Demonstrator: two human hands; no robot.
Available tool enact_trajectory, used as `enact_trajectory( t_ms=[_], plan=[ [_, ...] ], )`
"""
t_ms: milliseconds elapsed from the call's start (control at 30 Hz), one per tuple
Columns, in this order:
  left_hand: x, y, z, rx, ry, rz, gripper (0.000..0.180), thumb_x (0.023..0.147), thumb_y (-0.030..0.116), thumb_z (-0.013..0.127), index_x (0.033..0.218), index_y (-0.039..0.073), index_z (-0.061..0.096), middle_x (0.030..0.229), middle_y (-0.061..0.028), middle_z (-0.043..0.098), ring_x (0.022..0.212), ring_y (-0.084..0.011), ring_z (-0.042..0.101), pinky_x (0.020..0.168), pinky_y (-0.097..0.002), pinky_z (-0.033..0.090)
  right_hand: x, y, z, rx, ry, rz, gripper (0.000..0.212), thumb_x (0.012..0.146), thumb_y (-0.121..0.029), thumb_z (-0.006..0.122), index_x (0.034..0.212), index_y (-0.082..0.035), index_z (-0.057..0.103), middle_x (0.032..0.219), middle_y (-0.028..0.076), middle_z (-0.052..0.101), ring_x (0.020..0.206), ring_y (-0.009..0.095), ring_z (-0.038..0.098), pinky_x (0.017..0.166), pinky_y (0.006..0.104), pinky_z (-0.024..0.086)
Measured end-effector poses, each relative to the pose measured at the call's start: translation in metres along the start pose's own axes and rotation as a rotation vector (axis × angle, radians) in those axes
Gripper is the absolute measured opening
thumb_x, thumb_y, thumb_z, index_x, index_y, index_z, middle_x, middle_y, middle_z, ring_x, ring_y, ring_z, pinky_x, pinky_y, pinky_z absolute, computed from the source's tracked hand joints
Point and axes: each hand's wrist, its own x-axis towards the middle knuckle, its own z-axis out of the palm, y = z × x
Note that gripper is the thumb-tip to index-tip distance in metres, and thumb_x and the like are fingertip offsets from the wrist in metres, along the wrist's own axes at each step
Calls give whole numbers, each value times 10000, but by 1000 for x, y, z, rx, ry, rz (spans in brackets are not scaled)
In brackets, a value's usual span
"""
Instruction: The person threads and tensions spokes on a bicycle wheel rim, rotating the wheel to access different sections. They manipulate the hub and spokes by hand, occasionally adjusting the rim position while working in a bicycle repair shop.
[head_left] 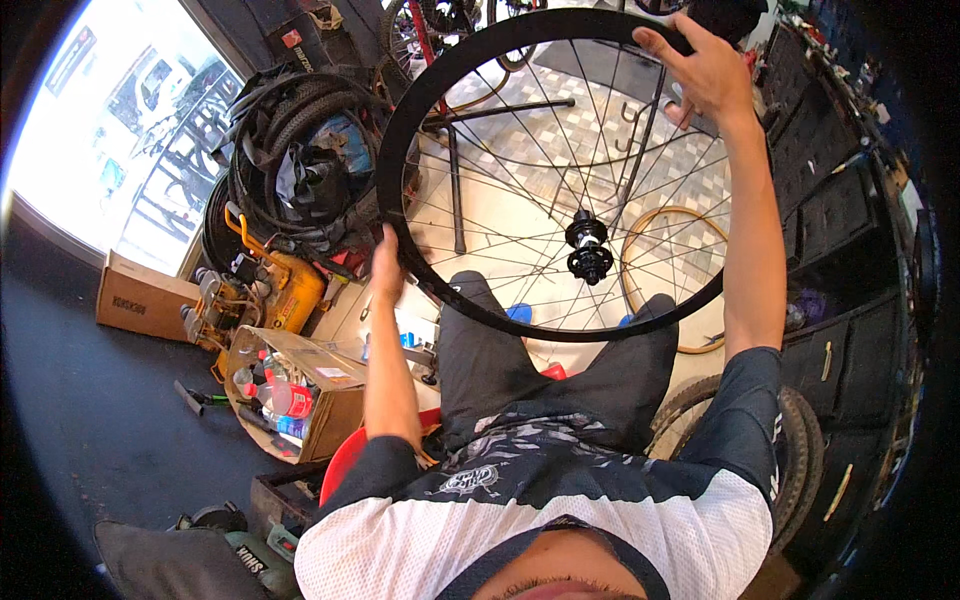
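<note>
A black bicycle wheel (400, 125) with thin spokes and no tyre is held up in front of me, tilted over my lap. Its black hub (588, 250) carries what look like mounting teeth at the near end. My right hand (710, 80) grips the upper right of the rim, thumb over the face and fingers curled behind. At the rim's left side, my left hand (388, 268) presses on the outer edge; most of its fingers are hidden or blurred. The rim's lower edge passes just above my thighs, and I cannot tell whether it touches them.
On the left lie a heap of tyres (310, 100), a yellow compressor (295, 290) and an open cardboard box (340, 410) of bottles. Black drawer cabinets (850, 245) line the right. A tan-coloured hoop (640, 225) lies beyond the wheel; more tyres (800, 440) stand by my right side.
</note>
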Motion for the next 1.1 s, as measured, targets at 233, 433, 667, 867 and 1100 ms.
enact_trajectory(
  t_ms=[233,433,667,867,1100],
  plan=[
    [-40,-111,63,-262,283,23,777,994,781,440,937,22,595,743,-122,661,675,-266,660,732,-387,561,-24,13,-30,33,136,116,738,891,-791,620,1099,-93,744,897,160,756,869,346,741,778,421,546],
    [24,103,78,400,391,733,603,1061,545,582,765,20,584,604,-40,537,547,-139,500,545,-305,408,-111,131,-46,318,302,298,465,1044,-447,658,947,7,685,781,72,624,741,140,508,707,324,456],
    [-5,313,216,872,202,997,661,850,655,793,861,0,707,667,-90,655,609,-196,597,604,-347,457,-328,209,91,656,149,754,566,1101,-548,494,1098,0,634,941,45,658,999,152,672,901,284,532],
    [-4,320,258,1072,25,896,720,843,746,728,838,27,695,683,-119,681,667,-293,674,640,-426,492,-386,144,107,1073,131,929,535,1083,-604,472,1087,-82,586,869,53,677,784,178,721,690,328,604],
    [47,276,226,914,-61,837,682,998,673,573,881,8,662,703,-180,655,709,-372,667,679,-453,489,-385,150,84,839,107,900,478,1070,-524,553,1098,-53,629,935,42,669,861,158,678,747,324,571]
  ],
)
